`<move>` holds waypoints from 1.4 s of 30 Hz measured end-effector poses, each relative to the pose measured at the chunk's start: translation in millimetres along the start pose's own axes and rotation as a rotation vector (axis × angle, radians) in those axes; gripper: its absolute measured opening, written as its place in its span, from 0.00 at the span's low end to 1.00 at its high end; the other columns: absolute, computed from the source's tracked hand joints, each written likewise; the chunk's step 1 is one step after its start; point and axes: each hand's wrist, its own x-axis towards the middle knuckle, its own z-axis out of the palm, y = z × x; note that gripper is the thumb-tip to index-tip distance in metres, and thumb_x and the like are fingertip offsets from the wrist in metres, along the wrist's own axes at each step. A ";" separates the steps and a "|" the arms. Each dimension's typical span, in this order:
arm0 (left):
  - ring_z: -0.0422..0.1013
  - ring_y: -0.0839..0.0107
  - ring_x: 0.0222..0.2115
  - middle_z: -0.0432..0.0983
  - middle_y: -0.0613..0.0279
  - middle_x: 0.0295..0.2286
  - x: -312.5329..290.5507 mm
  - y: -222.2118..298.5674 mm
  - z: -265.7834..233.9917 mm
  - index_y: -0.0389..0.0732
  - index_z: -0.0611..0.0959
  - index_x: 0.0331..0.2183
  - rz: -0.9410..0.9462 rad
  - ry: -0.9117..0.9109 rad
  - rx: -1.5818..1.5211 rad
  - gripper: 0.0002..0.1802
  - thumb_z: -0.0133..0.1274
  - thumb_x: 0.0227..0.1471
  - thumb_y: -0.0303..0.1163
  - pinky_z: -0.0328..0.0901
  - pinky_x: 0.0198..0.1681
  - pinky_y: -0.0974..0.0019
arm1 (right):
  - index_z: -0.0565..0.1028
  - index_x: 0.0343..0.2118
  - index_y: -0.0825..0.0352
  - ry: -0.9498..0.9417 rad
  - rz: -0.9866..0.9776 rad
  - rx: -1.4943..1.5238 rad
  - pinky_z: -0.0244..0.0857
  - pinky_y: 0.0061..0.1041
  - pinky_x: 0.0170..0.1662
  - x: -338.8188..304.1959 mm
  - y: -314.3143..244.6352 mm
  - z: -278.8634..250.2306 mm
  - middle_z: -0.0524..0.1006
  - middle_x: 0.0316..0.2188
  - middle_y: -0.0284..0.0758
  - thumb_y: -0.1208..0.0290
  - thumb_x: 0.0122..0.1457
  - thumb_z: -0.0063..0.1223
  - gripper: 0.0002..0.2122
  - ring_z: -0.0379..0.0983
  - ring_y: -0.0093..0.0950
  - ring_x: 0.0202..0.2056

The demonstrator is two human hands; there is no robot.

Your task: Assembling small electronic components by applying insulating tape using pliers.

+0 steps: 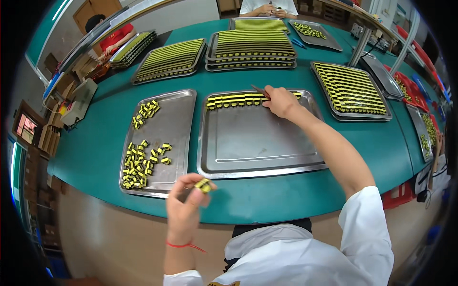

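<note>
The green table spreads before me, the middle tray on it and the left tray at that one's 9 o'clock. My right forearm enters from 4 o'clock, slanting toward 10; my left forearm rises from 7, pointing near 12. A row of yellow-and-black parts lines the middle tray's 12 o'clock edge; loose parts lie mostly toward the left tray's 7. My right hand, at the row's 3 o'clock end, grips a grey metal tool. My left hand, fingers curled, pinches a small yellow-and-black bit, its exact count unclear.
</note>
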 end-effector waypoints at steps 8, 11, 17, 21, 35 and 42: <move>0.59 0.77 0.23 0.75 0.50 0.39 -16.0 -57.3 67.2 0.33 0.73 0.51 -0.375 -0.104 -0.607 0.19 0.44 0.63 0.34 0.60 0.30 0.67 | 0.71 0.36 0.68 0.093 -0.069 0.065 0.68 0.44 0.40 6.4 27.2 15.5 0.79 0.32 0.47 0.66 0.56 0.60 0.13 0.75 0.49 0.37; 0.59 0.78 0.24 0.75 0.53 0.39 -16.3 -61.7 73.9 0.32 0.72 0.53 -0.421 -0.058 -0.643 0.21 0.42 0.65 0.36 0.61 0.31 0.68 | 0.72 0.39 0.69 0.187 -0.152 0.215 0.69 0.38 0.38 -28.6 13.9 -7.7 0.78 0.32 0.46 0.69 0.57 0.57 0.11 0.76 0.43 0.34; 0.57 0.78 0.24 0.73 0.57 0.41 -18.0 -79.0 74.8 0.33 0.71 0.55 -0.330 -0.075 -0.650 0.24 0.47 0.64 0.39 0.59 0.32 0.69 | 0.66 0.31 0.66 -0.451 0.144 1.491 0.59 0.19 0.18 -190.9 -41.8 -58.9 0.73 0.20 0.43 0.84 0.42 0.47 0.11 0.71 0.29 0.18; 0.62 0.78 0.27 0.74 0.52 0.44 -17.2 -89.3 82.5 0.32 0.70 0.57 -0.252 -0.156 -0.610 0.26 0.53 0.61 0.35 0.61 0.34 0.70 | 0.69 0.39 0.72 -0.855 0.380 1.818 0.66 0.22 0.26 -264.9 -47.0 -49.5 0.76 0.32 0.44 0.86 0.44 0.42 0.16 0.77 0.32 0.30; 0.68 0.68 0.33 0.72 0.48 0.43 -17.7 -98.8 105.5 0.36 0.75 0.51 -0.101 -0.225 -0.225 0.24 0.58 0.56 0.37 0.64 0.34 0.68 | 0.67 0.43 0.75 -1.091 0.304 2.034 0.71 0.23 0.24 -282.9 -31.1 -16.3 0.74 0.35 0.45 0.85 0.45 0.35 0.19 0.77 0.34 0.33; 0.67 0.67 0.33 0.72 0.48 0.43 -18.6 -103.4 105.1 0.35 0.75 0.51 -0.046 -0.240 -0.205 0.24 0.59 0.56 0.36 0.64 0.35 0.66 | 0.67 0.44 0.74 -1.120 0.304 2.034 0.71 0.23 0.24 -287.9 -28.8 -16.6 0.74 0.35 0.44 0.84 0.45 0.35 0.19 0.76 0.34 0.33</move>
